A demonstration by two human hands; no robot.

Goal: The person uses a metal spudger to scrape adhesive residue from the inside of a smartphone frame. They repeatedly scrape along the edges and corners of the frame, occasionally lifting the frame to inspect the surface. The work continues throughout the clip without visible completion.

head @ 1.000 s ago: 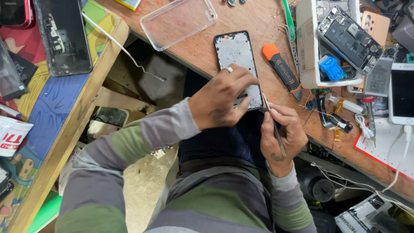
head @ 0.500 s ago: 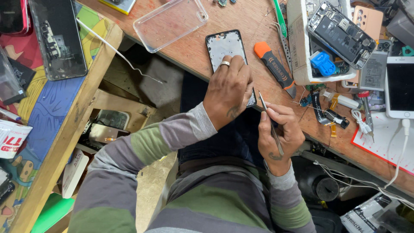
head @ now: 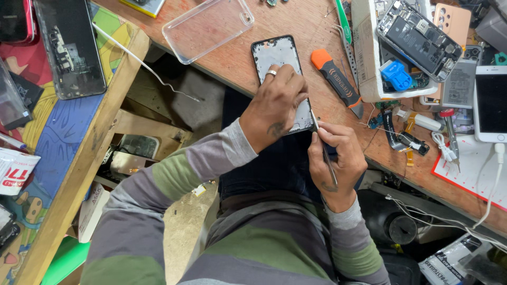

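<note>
A dark phone frame (head: 279, 57) lies face-up at the near edge of the wooden workbench (head: 311, 26). My left hand (head: 274, 105), a ring on one finger, presses flat on its lower half and covers it. My right hand (head: 334, 158) grips thin metal tweezers (head: 323, 150) whose tip touches the frame's lower right edge next to my left hand.
A clear phone case (head: 208, 26) lies left of the frame. An orange-handled opener tool (head: 337, 79) lies right of it. A white tray (head: 369, 58) holds an opened phone (head: 414, 37) and blue part. A white phone (head: 491, 103) charges at right. A glass back panel (head: 71, 47) rests on the left table.
My left hand slid up along the phone frame and now presses it flat. My right hand brought the tweezers closer to the frame's edge.
</note>
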